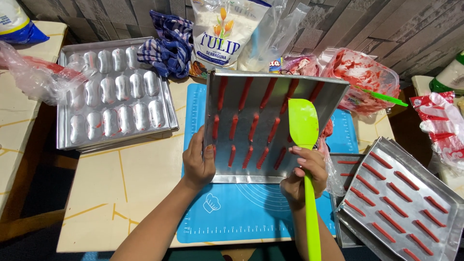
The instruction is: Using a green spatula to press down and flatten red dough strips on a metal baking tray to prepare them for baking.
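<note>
A metal baking tray (333,99) with rows of red piped dough strips (253,128) is tilted up on its near edge above a blue silicone mat (241,212). My left hand (198,162) grips the tray's left rim. My right hand (304,176) holds a bright green spatula (303,125) by its handle, the blade lying against the tray's inner face near its right side, and also steadies the tray's lower right edge.
A second tray (449,212) with red strips sits at the right, on another tray. A moulded metal pan (113,99) lies at the left. Behind stand a flour bag (227,29), a checked cloth (166,43), a red-smeared plastic bag (360,72), and plastic wrap (36,77).
</note>
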